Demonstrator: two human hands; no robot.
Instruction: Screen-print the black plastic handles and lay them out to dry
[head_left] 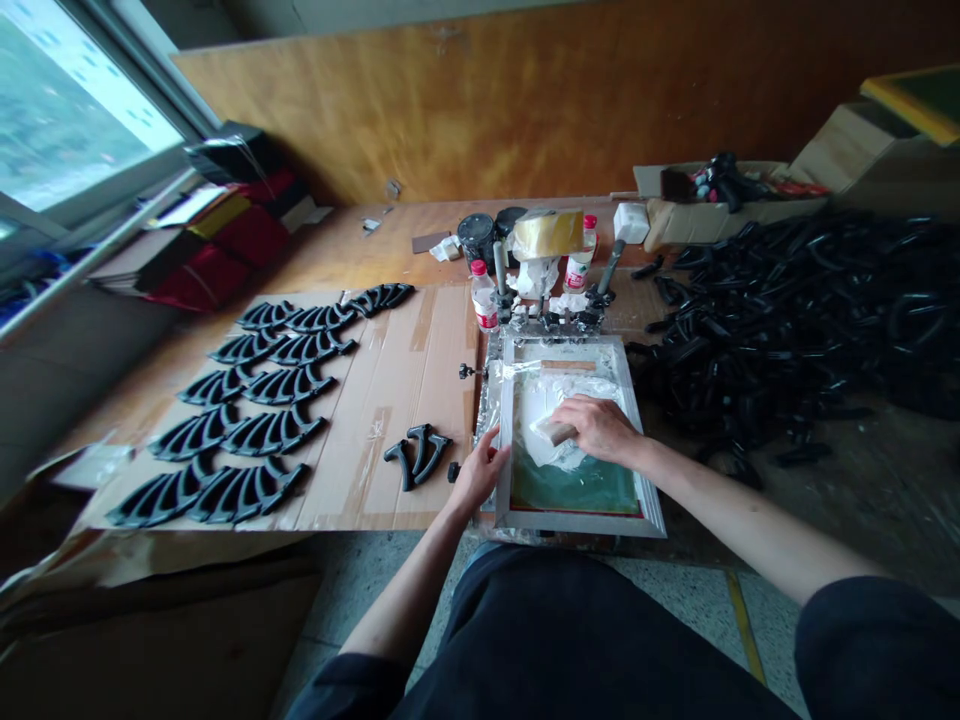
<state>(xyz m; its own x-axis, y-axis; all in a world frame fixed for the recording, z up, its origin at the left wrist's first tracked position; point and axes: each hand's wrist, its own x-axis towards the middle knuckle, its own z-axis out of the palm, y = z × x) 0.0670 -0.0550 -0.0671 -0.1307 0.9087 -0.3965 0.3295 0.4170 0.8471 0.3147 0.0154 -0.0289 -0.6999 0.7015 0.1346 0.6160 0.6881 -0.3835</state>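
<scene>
A metal-framed screen (pixel 577 523) with a green lower part lies flat in front of me, white paste (pixel 555 452) smeared over its middle. My right hand (pixel 598 425) is closed on a small block-like tool (pixel 556 431) that rests on the paste. At the frame's left side is my left hand (pixel 481 470), its fingers against the metal edge, closed round it as far as they show. Several curved black parts (pixel 418 455) lie on the cardboard just left of that hand. A brown strip (pixel 568 366) crosses the screen's upper part.
Rows of curved black parts (pixel 247 490) cover the cardboard (pixel 352 420) at left. A large heap of black parts (pixel 787 310) is on the right. Behind the frame stand clamps (pixel 551 318), two red-capped bottles (pixel 485 297) and dark jars (pixel 475 237). An open carton (pixel 697 222) sits at the back right.
</scene>
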